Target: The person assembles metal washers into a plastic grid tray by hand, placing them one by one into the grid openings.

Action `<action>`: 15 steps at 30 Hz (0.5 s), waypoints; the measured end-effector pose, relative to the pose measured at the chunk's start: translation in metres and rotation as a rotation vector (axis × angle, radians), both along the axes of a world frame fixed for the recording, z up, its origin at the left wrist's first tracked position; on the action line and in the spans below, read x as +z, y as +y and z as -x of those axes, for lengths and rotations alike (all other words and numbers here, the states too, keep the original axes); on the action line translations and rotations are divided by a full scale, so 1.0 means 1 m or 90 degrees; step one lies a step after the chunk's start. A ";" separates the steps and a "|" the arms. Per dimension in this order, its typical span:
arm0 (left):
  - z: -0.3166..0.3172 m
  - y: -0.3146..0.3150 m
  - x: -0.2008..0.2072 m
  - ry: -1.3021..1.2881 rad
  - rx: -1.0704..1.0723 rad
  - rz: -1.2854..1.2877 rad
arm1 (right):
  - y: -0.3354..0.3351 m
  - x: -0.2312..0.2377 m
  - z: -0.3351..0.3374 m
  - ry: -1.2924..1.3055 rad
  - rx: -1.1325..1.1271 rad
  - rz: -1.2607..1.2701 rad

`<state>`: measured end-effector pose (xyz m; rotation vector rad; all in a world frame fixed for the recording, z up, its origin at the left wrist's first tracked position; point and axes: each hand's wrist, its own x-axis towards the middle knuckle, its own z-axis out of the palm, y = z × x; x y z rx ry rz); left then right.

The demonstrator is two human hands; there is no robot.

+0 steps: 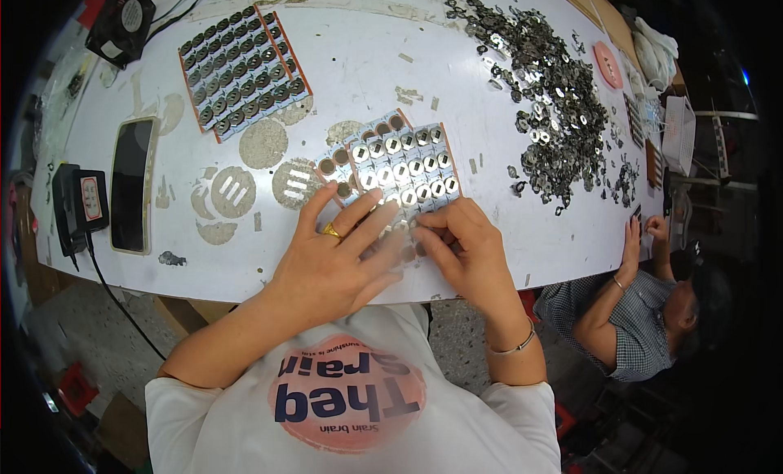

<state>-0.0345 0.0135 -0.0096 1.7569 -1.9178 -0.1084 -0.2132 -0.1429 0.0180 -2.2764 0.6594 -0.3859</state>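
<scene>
A panel of small circuit boards (405,166) lies in front of me, with rows of shiny silver metal pieces on its pale blue face and orange-brown edge strips. Another panel (334,174), bearing dark round parts, sticks out from under its left side. My left hand (322,258), a gold ring on one finger, lies open across the near left of the top panel, fingers spread and slightly blurred. My right hand (471,250) is closed in a pinch at the near right corner; whatever sits between its fingertips is hidden.
Loose metal pieces (555,107) form a large heap at the right. Stacked panels with dark round parts (241,70) lie far left. A phone (133,185), a power adapter (81,201) and a black fan (122,22) line the left side. Another person (628,311) sits at the right edge.
</scene>
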 end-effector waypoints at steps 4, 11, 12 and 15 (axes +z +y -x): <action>0.001 0.000 0.000 0.005 0.001 -0.004 | 0.010 -0.003 0.000 -0.012 -0.020 0.045; 0.000 -0.002 0.000 0.004 -0.009 -0.012 | 0.016 0.002 0.001 0.023 0.016 0.228; 0.001 -0.003 0.000 0.014 0.000 -0.019 | 0.020 0.007 0.003 0.070 0.020 0.278; 0.003 -0.005 0.001 0.015 0.010 -0.023 | 0.013 0.011 0.010 0.100 0.041 0.286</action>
